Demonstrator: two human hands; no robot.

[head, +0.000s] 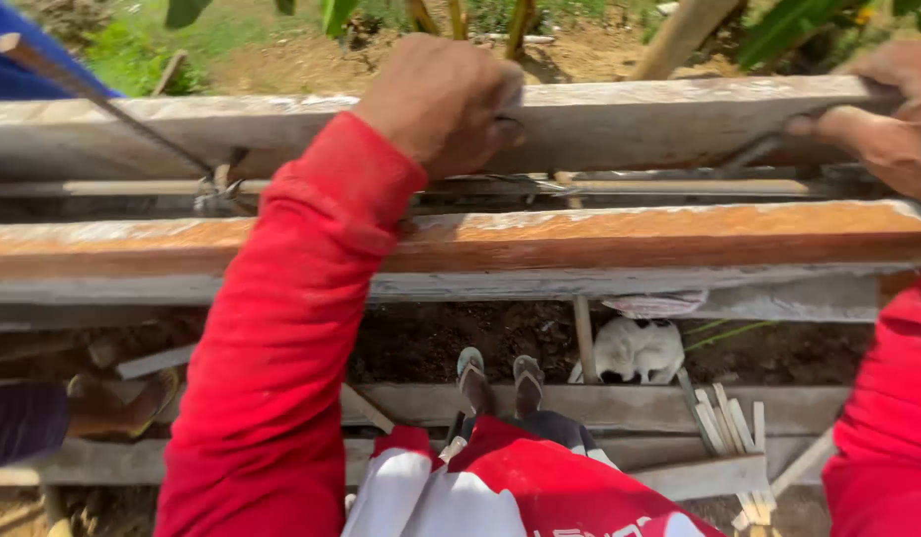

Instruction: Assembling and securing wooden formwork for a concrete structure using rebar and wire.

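**Wooden formwork, 2 hands on far board**

Timber channel: 2 long boards, far board pale, near board orange-stained. Between them lie steel bars with tie wire, just below the fingers. Left hand, red sleeve, arm reaching forward and up, fingers curled tight over the far board's top edge. Right hand at frame edge, fingers pressed along the same board's face; whether it grips, cannot tell. Sandalled feet and white bag below on soil.
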